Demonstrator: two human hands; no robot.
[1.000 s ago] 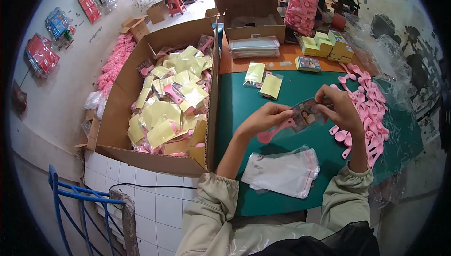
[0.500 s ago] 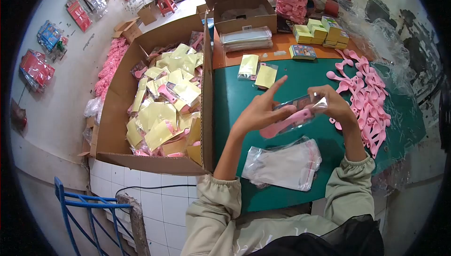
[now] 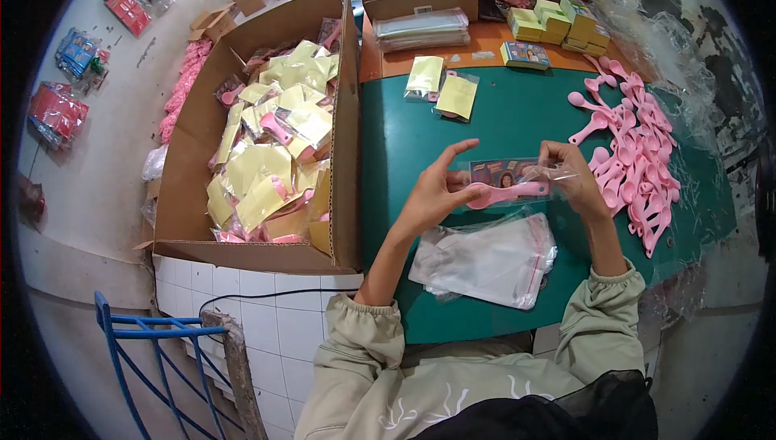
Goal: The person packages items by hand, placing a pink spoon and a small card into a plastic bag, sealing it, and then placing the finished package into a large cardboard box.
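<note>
Left hand (image 3: 431, 195) is pinching the left end of a clear packet (image 3: 525, 175): thumb and lower fingers clamped on it, index finger sticking out straight. Right hand (image 3: 572, 181) is gripping the packet's right end, fingers curled tight on it. The packet is carrying a pink spoon (image 3: 509, 193) and a printed card (image 3: 501, 170), and is hovering level above the middle of the green table (image 3: 517, 117), just past the far edge of a pile of empty bags (image 3: 485, 261). A heap of loose spoons (image 3: 638, 149) is lying just right of the right hand, running to the table's right edge. A cardboard box (image 3: 346, 117) is standing against the table's left edge. Bare green is showing between the hands and two finished packs (image 3: 444, 88).
</note>
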